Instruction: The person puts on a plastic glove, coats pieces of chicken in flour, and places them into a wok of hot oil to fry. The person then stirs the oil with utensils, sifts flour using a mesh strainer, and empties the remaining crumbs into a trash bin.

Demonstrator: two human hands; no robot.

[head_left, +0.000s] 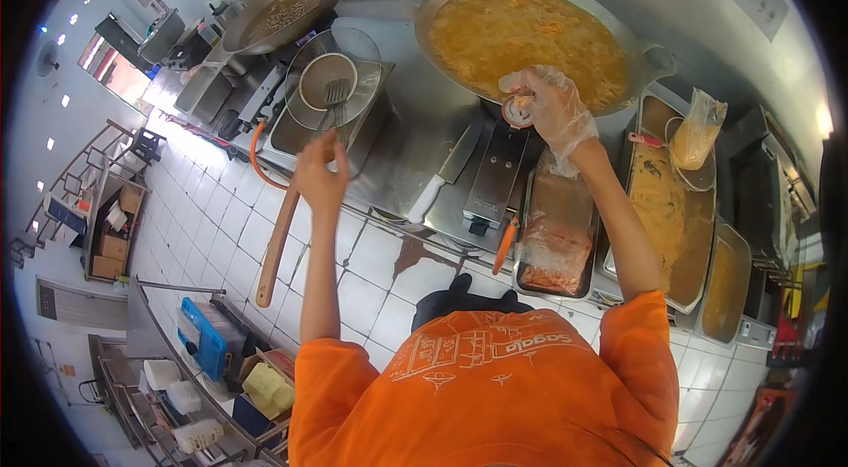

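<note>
My left hand (320, 171) is closed around a slotted spatula (281, 242) with a long wooden handle. Its metal head lies over a round strainer (328, 81) in a wire basket, above a steel tray. My right hand (549, 105), in a clear plastic glove, is closed on a small round object (518, 111) with a pale, reddish rim; its kind is unclear. This hand is above the near rim of a large wok (430, 43), where orange-yellow food (521, 34) sits in bubbling oil.
A knife (442, 175) lies on the steel counter beside a burner control box (496, 175). To the right are a tray of raw-looking meat (555, 242), a long pan of yellowish coating (658, 211) and a bag of yellow powder (698, 136). Another wok (287, 12) stands back left.
</note>
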